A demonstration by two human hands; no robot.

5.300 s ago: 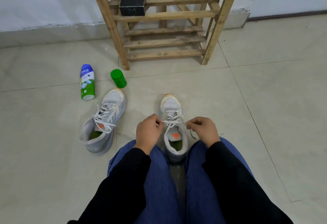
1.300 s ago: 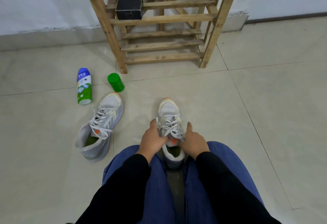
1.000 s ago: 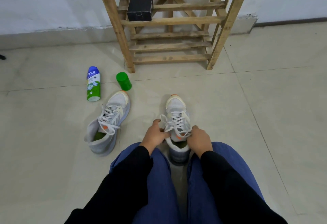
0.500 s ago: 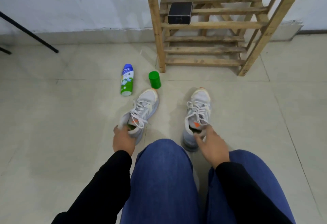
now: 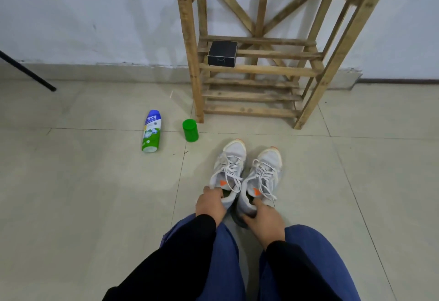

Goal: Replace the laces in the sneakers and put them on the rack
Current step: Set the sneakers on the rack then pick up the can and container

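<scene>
Pair inspected: the left sneaker [image 5: 229, 165] and right sneaker [image 5: 266, 172], both grey-white mesh with white laces threaded and orange tongue tabs. They lie side by side on the tiled floor [image 5: 95, 193], close together at the heels, just ahead of my knees.

My left hand [image 5: 210, 203] curls its fingers over the heel collar of the left one. My right hand [image 5: 263, 218] grips the heel of the right one. I cannot tell whether the soles are off the floor.

Governing relation: both long axes run away from me, toes toward the slatted wooden rack [image 5: 261, 70] standing straight ahead against the wall. Each hand is nearest its own shoe.

A small black box [image 5: 222, 53] occupies the left end of the middle shelf. In my judgement the lowest shelf offers room.
</scene>
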